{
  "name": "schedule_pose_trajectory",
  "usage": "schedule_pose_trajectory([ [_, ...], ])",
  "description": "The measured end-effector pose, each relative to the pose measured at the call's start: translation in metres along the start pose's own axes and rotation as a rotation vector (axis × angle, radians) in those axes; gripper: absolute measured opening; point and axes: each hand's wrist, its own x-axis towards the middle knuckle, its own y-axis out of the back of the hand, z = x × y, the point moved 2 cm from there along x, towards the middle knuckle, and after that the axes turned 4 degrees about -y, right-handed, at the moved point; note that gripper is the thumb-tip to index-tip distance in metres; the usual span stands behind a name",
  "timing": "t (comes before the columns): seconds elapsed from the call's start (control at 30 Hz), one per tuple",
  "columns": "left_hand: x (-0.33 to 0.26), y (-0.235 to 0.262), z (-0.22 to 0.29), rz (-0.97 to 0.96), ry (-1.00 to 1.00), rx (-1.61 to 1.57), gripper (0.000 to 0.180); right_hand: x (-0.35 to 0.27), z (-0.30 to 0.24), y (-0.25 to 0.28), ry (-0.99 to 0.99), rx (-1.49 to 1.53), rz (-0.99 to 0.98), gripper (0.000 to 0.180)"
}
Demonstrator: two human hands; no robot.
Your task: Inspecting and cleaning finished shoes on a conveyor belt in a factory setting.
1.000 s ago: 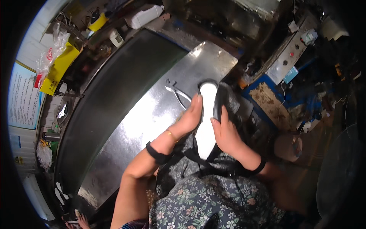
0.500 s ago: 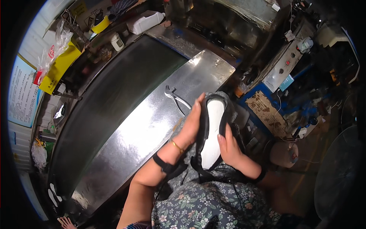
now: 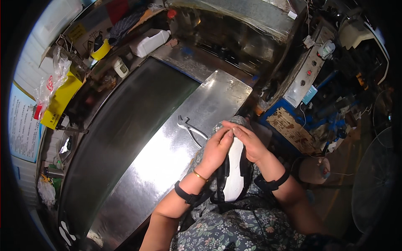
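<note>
A long dark belt [image 3: 125, 113] curved along the left of a cluttered workshop, with a shiny metal sheet [image 3: 220, 94] beside it and a pair of pliers [image 3: 184, 124] lying on that sheet. The black shoe piece [image 3: 224, 175] rested over the lap on a floral apron [image 3: 234, 230], its white sole-shaped panel [image 3: 235, 178] facing up and its far end pointing away from the body. The left hand [image 3: 217, 148] and the right hand [image 3: 250, 144] were closed around that far end from either side, thumbs close together over the panel; the fingers beneath were hidden. A white jug [image 3: 151, 43] lay beyond the belt, and a pale bucket [image 3: 313, 170] stood off to the right
</note>
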Motion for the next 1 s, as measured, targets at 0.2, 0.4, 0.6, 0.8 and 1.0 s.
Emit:
schedule_pose_trajectory([
  [0.2,0.002,-0.001,0.005,-0.128,0.112,-0.385,0.039,0.006,-0.002,0.010,0.069,-0.107,-0.112,0.034],
  [0.4,0.002,0.000,0.001,-0.170,-0.077,-0.219,0.036,0.005,-0.001,0.001,0.293,-0.454,0.023,0.025],
  [0.6,0.001,0.014,-0.002,-0.290,0.043,-0.436,0.041,0.014,-0.020,0.011,0.135,-0.426,-0.218,0.021],
  [0.8,-0.003,0.002,-0.010,-0.163,-0.096,-0.130,0.040,0.012,-0.012,0.001,0.303,-0.635,-0.004,0.025],
  [1.0,0.012,0.008,0.005,-0.249,0.002,-0.364,0.035,0.018,-0.012,0.022,0.017,0.002,-0.281,0.032],
])
